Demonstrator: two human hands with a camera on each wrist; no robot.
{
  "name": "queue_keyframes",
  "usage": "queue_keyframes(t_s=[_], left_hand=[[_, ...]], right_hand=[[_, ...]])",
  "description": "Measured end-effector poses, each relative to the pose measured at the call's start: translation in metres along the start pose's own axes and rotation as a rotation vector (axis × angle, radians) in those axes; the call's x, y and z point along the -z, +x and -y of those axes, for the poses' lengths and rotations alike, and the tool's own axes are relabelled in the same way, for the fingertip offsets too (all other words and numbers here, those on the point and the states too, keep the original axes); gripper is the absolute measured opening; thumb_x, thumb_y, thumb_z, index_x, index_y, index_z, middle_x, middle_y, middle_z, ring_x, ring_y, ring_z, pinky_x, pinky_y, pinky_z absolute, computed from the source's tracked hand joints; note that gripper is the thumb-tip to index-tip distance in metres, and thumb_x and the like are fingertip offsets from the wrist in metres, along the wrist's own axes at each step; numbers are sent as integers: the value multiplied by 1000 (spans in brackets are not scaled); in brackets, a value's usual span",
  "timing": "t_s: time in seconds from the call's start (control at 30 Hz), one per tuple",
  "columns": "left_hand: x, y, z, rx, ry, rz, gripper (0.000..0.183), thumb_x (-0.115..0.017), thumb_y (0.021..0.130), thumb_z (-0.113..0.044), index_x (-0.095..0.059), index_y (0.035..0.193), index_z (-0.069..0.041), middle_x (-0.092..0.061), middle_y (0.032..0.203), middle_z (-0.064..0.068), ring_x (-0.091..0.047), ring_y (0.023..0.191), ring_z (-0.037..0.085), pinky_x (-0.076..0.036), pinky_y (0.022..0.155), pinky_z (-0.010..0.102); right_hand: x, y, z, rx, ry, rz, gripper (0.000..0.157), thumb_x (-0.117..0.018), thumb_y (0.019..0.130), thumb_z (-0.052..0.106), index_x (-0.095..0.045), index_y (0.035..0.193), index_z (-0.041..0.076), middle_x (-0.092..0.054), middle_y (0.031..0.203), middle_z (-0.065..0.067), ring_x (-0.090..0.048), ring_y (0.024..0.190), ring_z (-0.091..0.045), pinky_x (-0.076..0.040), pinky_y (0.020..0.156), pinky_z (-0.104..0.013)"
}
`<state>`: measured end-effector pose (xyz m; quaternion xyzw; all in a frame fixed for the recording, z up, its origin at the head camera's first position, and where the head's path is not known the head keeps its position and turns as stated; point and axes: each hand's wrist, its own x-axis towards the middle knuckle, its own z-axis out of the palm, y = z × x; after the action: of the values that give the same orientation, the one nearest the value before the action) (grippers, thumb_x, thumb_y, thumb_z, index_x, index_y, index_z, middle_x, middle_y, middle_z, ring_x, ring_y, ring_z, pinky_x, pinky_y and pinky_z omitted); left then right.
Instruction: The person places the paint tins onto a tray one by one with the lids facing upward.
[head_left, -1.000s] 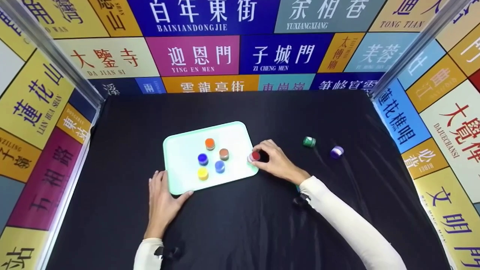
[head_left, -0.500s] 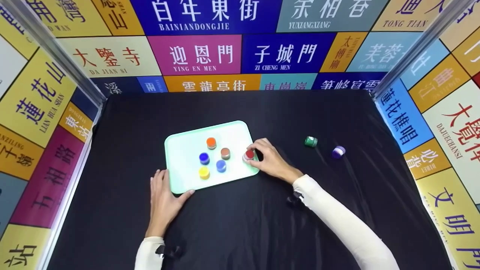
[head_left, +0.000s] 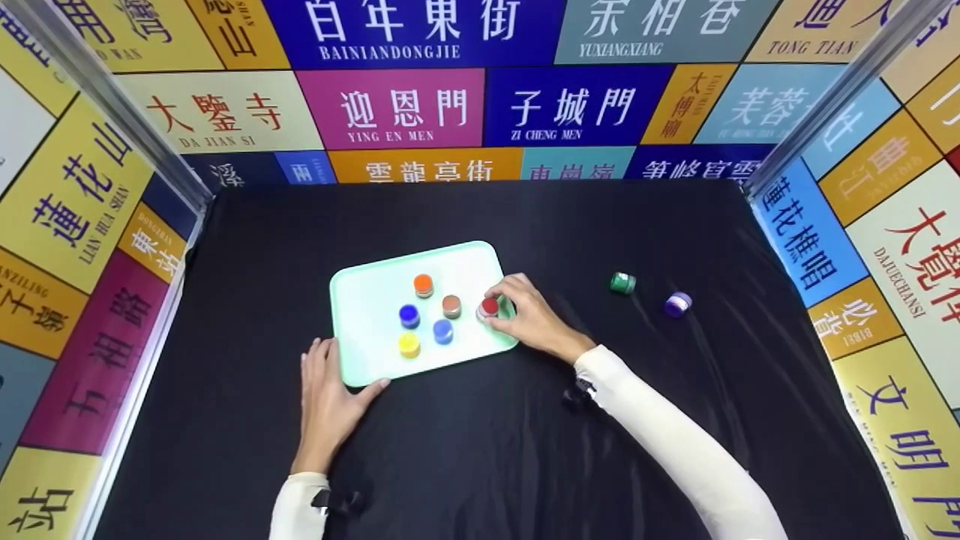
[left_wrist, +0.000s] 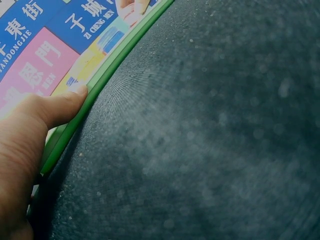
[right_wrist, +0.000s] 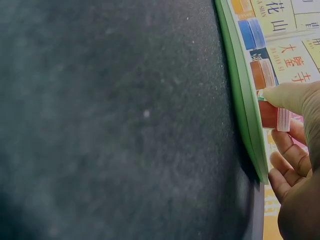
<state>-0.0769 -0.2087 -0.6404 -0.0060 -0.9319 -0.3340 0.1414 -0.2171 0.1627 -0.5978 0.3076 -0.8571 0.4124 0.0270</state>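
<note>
A pale green tray (head_left: 367, 367) lies slightly turned on the black cloth. My left hand (head_left: 327, 409) rests at its near left corner. The thumb (left_wrist: 70, 102) touches the rim in the left wrist view, while the fingers lie fairly straight along the left side. My right hand (head_left: 531, 315) pinches a small red paint jar (head_left: 488, 307) between thumb and fingers, over the tray's right end. In the right wrist view the red jar (right_wrist: 269, 114) is upside down or sideways to the camera, close to the tray surface; whether it touches cannot be told.
On the tray stand orange (head_left: 423, 285), brown (head_left: 451, 306), dark blue (head_left: 409, 316), light blue (head_left: 442, 331) and yellow (head_left: 409, 344) paint jars. A green jar (head_left: 622, 283) and a purple jar (head_left: 677, 304) lie on the cloth to the right. Printed panels (head_left: 405, 109) enclose the table.
My right hand has carried the red jar left from the tray's right rim to further inside the tray. My left hand has stayed at the corner.
</note>
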Motion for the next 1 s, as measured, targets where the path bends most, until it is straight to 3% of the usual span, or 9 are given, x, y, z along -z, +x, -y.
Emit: queue_keyframes(t_s=[0.23,0.63,1.0], left_hand=[[0,0,0,-4,4,-2,110,-99,79,-45,-46,159,10,-46,158,32,-30,160,51,-8,138,59],[0,0,1,7,-6,8,110,-98,80,-46,-45,160,9,-46,159,32,-28,161,51,-8,138,60],[1,0,0,12,-1,13,111,-98,81,-46,-45,160,9,-46,159,32,-28,161,51,-8,139,59]], right_hand=[[-6,3,3,30,-5,-5,31,-93,88,13,-76,113,6,-70,104,-6,-56,113,-27,-50,100,-39],[-15,-2,10,9,-18,43,28,-90,91,17,-77,114,8,-70,107,-4,-54,114,-24,-49,101,-38],[-12,-4,13,12,-12,73,36,-90,92,18,-77,122,4,-72,113,-7,-54,120,-27,-49,107,-41]])
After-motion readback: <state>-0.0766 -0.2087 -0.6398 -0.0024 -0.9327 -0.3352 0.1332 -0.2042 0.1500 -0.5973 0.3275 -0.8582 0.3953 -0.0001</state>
